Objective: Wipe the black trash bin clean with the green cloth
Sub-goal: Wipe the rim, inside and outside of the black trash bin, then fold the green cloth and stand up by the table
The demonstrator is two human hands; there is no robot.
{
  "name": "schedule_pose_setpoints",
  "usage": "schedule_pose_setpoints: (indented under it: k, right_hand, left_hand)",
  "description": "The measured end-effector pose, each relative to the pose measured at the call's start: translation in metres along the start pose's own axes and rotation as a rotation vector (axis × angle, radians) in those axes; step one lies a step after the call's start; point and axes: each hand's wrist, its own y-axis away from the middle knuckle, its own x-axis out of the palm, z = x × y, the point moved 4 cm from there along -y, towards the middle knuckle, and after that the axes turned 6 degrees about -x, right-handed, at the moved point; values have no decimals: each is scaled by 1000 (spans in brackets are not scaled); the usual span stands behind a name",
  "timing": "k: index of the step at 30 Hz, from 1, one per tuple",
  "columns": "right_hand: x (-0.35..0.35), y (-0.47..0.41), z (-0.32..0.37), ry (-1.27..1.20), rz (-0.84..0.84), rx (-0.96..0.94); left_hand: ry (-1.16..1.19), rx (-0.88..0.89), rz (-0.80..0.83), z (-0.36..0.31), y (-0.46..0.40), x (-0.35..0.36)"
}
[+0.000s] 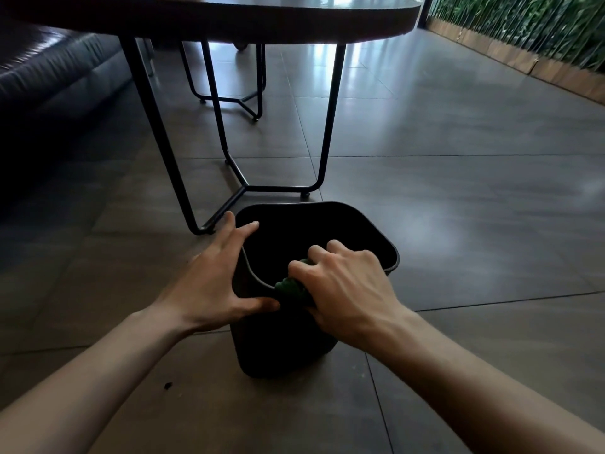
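Brown floor tiles point(458, 224) carry one black trash bin point(389, 257), upright. One green cloth point(291, 290) is bunched under the curled fingers of the right hand point(347, 290) at the near rim. The left hand point(212, 283) is spread flat against the bin's left side. Beyond are seen one round table point(294, 21), one dark sofa point(49, 67), one green wall point(540, 24).

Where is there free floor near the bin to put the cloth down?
Bare tiled floor lies right of the black bin. Left is crowded: the left hand braces the rim, table legs stand behind. The right hand grips the green cloth.
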Motion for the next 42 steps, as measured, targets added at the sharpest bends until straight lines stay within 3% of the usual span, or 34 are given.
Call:
schedule_pose_setpoints:
  k: [9, 13, 16, 21, 29, 35, 42]
  right_hand:
    - [11, 6, 32, -172, -24, 77]
    - [-6, 26, -15, -411, -94, 363]
    - [-15, 37, -78, -391, -226, 635]
    - [7, 45, -126, -515, -118, 876]
    - [56, 49, -103, -957, -59, 925]
    - [27, 49, -112, -1028, -215, 1024]
    - [-11, 0, -96, -1560, -298, 1017]
  left_hand:
    - [-98, 61, 79, 27, 1, -5]
    - [-115, 32, 92, 34, 5, -7]
    - [-113, 17, 117, 38, 6, -8]
    - [-126, -20, 157, 45, 9, -11]
    - [-130, -62, 181, 52, 13, -12]
    - [-157, -61, 207, 44, 12, -17]
    - [-5, 130, -36, 3, -7, -35]
